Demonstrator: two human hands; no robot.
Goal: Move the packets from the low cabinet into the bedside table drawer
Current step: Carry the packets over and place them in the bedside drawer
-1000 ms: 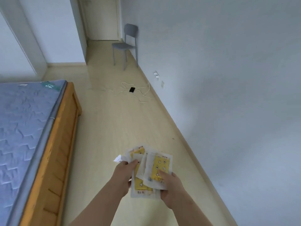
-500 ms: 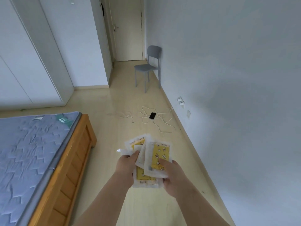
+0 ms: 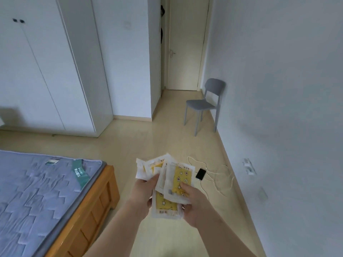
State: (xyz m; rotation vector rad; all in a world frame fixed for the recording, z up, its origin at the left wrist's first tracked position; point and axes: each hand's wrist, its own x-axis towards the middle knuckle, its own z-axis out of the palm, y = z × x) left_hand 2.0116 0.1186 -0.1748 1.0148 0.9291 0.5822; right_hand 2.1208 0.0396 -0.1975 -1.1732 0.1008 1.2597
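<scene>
step: carrying packets (image 3: 174, 182) to drawer, not in view
L hand (image 3: 143, 190): thumb pinching fan's left side
R hand (image 3: 194, 201): thumb clamping top packet
tip: square stack, avoid phone (image 3: 201, 173)

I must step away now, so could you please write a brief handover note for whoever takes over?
Left hand grips the fanned packets; right hand pinches them from the other side.
Packets are held above the floor, right of the bed.
Low cabinet and bedside table are out of view.
Done: packets in hand.
Left: carry them to the drawer and put them in.
</scene>
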